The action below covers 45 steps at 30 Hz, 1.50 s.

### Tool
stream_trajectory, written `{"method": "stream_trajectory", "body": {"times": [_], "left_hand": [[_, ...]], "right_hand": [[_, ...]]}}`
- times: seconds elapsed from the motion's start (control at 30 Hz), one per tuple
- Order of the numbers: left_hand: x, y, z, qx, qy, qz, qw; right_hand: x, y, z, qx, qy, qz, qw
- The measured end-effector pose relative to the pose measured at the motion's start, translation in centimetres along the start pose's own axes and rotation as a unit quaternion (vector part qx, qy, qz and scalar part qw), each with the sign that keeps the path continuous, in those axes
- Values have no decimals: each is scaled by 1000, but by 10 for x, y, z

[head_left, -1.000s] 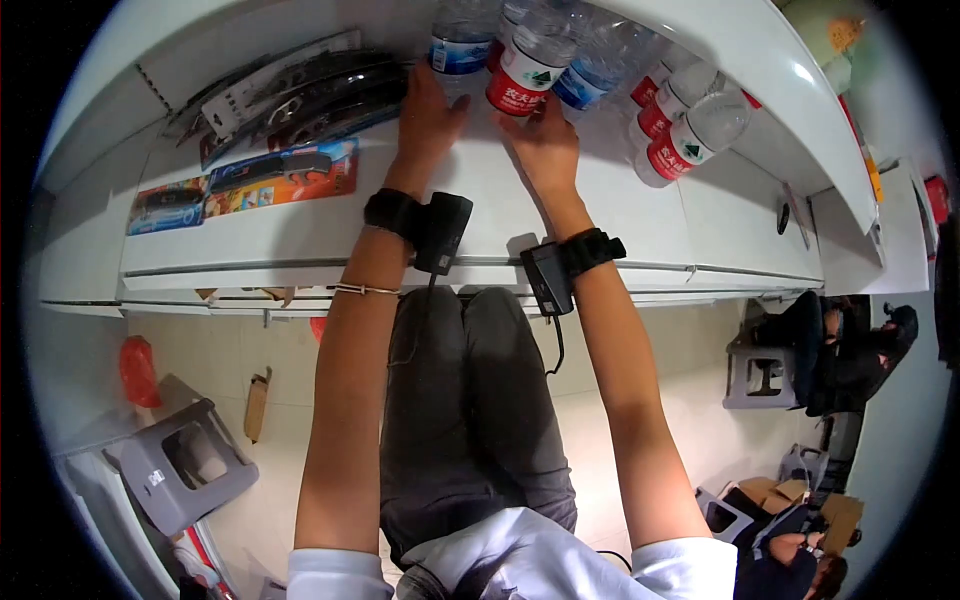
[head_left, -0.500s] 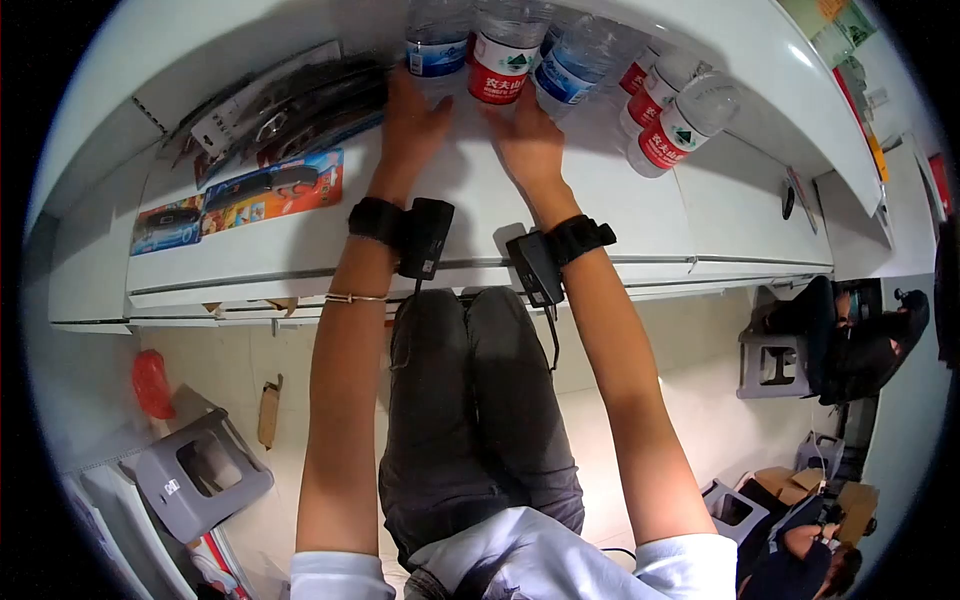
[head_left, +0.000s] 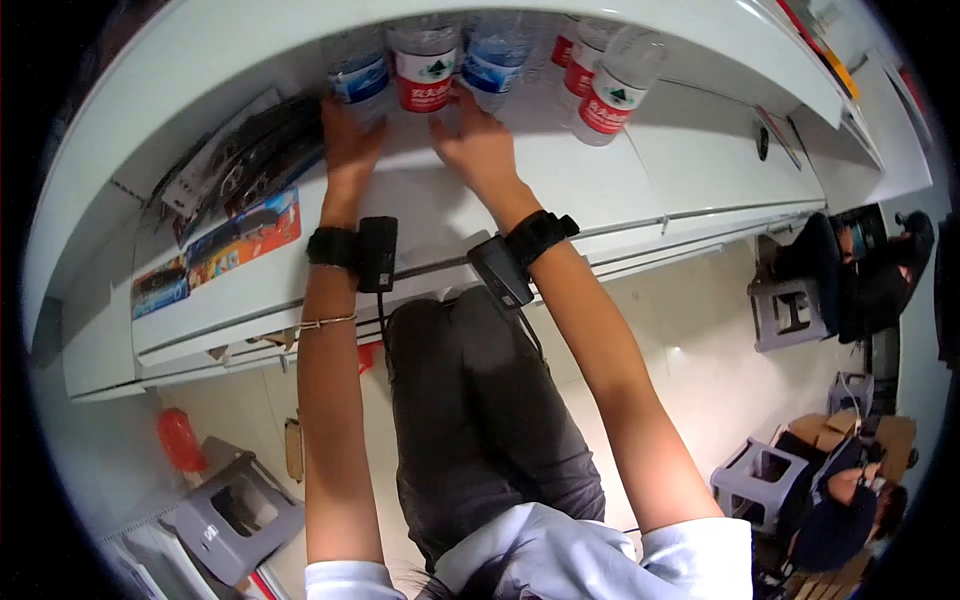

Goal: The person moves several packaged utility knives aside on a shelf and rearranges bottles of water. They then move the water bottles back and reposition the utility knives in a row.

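Several clear plastic water bottles stand in a row on the white shelf (head_left: 420, 205). My left hand (head_left: 350, 145) is at the lower left of a blue-labelled bottle (head_left: 360, 82), fingers stretched up along its side and thumb apart. My right hand (head_left: 478, 150) lies just right of centre, its fingers reaching up between a red-labelled bottle (head_left: 425, 82) and another blue-labelled bottle (head_left: 490, 75), thumb spread near the red one's base. Fingertips of both hands are right at the bottles and partly hidden. Each wrist wears a black strap with a small black box.
More red-labelled bottles (head_left: 608, 105) stand to the right. Left on the shelf are dark items in plastic packaging (head_left: 235, 165) and colourful blister packs (head_left: 243, 240). A grey stool (head_left: 240, 515) and a red bag (head_left: 181, 440) are on the floor. Two people (head_left: 840, 525) sit at the right.
The view has turned, so the shelf and bottles appear further left and slanted. Both hands remain at the same bottles, with little visible shift relative to them.
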<state>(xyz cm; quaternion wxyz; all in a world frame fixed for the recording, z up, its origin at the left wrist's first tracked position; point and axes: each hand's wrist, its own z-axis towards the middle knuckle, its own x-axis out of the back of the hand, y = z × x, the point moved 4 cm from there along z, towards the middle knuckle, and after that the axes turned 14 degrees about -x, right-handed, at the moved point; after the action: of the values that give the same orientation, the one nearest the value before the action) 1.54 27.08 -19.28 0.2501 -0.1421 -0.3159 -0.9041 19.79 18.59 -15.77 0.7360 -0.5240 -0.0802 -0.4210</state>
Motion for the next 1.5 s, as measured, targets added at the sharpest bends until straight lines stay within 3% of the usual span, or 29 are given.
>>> {"method": "stream_trajectory", "body": {"times": [0.03,0.13,0.27,0.4,0.43,0.53,0.63,0.73,0.8,0.9,1.0,1.03,1.13,1.17,1.47,1.5], "left_hand": [[1,0,2,9,-3,-24,1000],[5,6,6,-5,8,-39,999],[11,22,5,-21,14,-44,999],[12,19,5,-27,0,-39,999],[13,22,4,-27,4,-5,1000],[15,26,4,-25,2,32,999],[13,19,5,-10,-27,4,1000],[14,22,4,-5,-16,-16,1000],[17,34,5,18,-27,18,999],[15,37,4,-15,-3,0,1000],[16,38,7,-12,-41,40,998],[19,44,10,-51,-28,27,998],[20,51,10,-25,-30,9,999],[21,54,11,-22,-30,10,999],[16,48,15,-45,-11,19,999],[17,47,17,-42,-14,17,999]], "right_hand": [[7,0,-2,-21,-7,30,999],[29,12,-4,47,3,-14,999],[72,28,-7,-73,25,-57,995],[103,46,-5,-132,89,-38,986],[105,48,-4,-153,54,-24,987],[85,59,4,-34,62,47,996],[73,60,12,-106,23,84,991],[54,77,27,-40,85,65,993],[46,80,40,-36,62,68,995],[40,76,57,-13,48,94,994],[24,84,71,-19,161,52,985],[22,88,74,-14,105,69,992],[19,90,81,10,114,75,991],[16,96,83,-45,87,87,991],[8,113,101,-45,102,100,989],[16,102,96,-25,137,106,985]]}}
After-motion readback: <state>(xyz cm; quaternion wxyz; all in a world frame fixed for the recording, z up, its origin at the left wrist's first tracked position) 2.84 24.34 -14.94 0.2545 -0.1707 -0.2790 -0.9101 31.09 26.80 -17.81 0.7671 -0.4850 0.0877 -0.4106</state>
